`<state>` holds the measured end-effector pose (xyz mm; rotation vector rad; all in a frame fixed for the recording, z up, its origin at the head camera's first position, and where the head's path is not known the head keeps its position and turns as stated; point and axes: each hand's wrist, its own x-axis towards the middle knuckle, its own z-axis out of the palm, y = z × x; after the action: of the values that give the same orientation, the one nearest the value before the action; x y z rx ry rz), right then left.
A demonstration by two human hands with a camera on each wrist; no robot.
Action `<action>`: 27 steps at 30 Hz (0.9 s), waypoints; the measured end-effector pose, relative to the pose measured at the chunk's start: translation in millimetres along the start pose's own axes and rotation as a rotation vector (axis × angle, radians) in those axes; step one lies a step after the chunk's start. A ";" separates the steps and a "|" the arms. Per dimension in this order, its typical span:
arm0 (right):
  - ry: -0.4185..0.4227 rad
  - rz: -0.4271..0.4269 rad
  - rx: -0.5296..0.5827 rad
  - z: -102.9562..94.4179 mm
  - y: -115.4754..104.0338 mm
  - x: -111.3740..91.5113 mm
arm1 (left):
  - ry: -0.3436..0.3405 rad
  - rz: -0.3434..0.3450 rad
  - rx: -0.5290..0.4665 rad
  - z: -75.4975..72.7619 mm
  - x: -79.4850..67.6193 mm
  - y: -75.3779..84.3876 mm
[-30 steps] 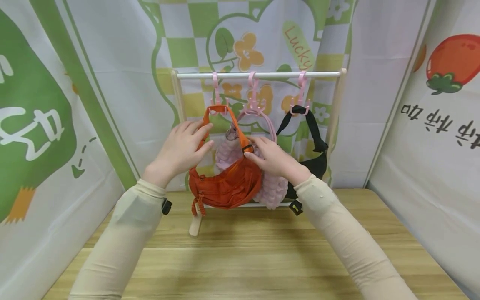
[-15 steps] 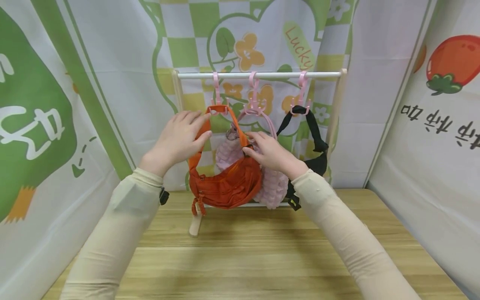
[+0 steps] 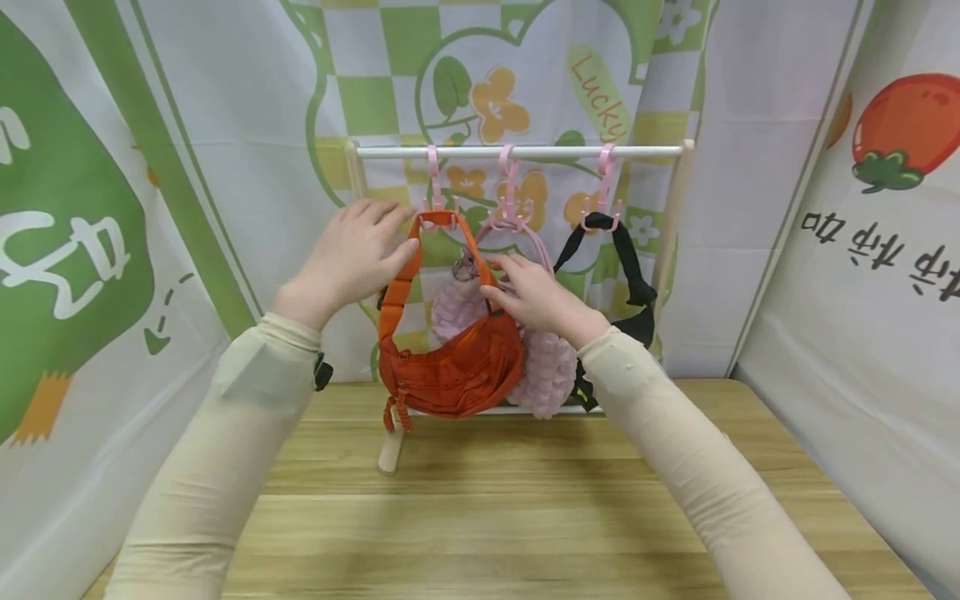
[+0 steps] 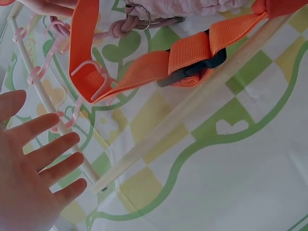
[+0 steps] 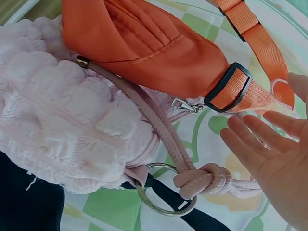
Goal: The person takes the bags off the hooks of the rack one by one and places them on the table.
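An orange sling bag [image 3: 453, 371] hangs by its strap [image 4: 144, 72] from a pink hook [image 3: 435, 187] on a small rack. My left hand [image 3: 348, 258] is beside the strap's left side with fingers spread; the left wrist view shows a gap between them. My right hand [image 3: 536, 296] is at the strap's right side, above the bag body. In the right wrist view its fingers [image 5: 248, 134] are extended close to the black strap buckle [image 5: 228, 86], gripping nothing. Behind the orange bag hangs a bubbly-textured pale pink bag [image 5: 72, 120] with a knotted handle and metal ring.
A black bag [image 3: 636, 327] hangs on the right-hand pink hook [image 3: 603, 187], partly behind my right forearm. The rack has a white rail [image 3: 555, 152] and wooden side posts [image 3: 671, 225]. It stands on a wooden table [image 3: 480, 517], with printed cloth walls around it.
My left hand has moved up and slightly left, uncovering more of the orange strap. The right hand has risen a little beside the strap. The bags hang where they were.
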<state>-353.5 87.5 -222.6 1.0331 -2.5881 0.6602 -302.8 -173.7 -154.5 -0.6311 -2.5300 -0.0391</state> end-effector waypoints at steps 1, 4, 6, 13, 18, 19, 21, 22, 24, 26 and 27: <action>0.004 -0.003 -0.003 -0.4 -0.5 1.0 | 0.004 0.000 0.000 -1.2 1.0 -0.4; 0.008 -0.008 -0.014 -1.4 -2.0 4.2 | 0.017 0.005 0.008 -4.9 3.4 -1.0; 0.005 -0.009 -0.022 -2.1 -3.3 6.3 | 0.023 0.012 0.023 -7.3 5.0 -1.1; -0.029 0.012 -0.041 -5.3 -7.0 12.5 | 0.008 0.020 0.050 -18.7 11.2 -2.0; -0.033 0.025 -0.037 -7.0 -6.7 15.2 | 0.012 0.024 0.074 -26.8 17.4 -4.4; -0.035 0.028 -0.034 -7.3 -6.5 15.5 | 0.012 0.025 0.079 -28.2 18.8 -4.7; -0.039 0.033 -0.035 -7.6 -5.8 15.9 | 0.007 0.023 0.084 -30.7 21.5 -5.1; -0.041 0.032 -0.038 -7.6 -5.4 16.3 | 0.008 0.024 0.083 -31.9 23.1 -4.9; -0.040 0.029 -0.040 -7.5 -4.7 17.2 | 0.006 0.022 0.078 -34.3 26.2 -4.6; -0.037 0.028 -0.042 -7.0 -4.0 18.5 | 0.002 0.021 0.070 -36.5 29.3 -4.6; -0.035 0.029 -0.042 -6.8 -4.0 19.2 | 0.001 0.020 0.067 -37.5 30.8 -4.4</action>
<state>-363.6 77.4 -207.6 1.0057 -2.6400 0.5972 -309.6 -170.0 -106.4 -0.6295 -2.5126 0.0522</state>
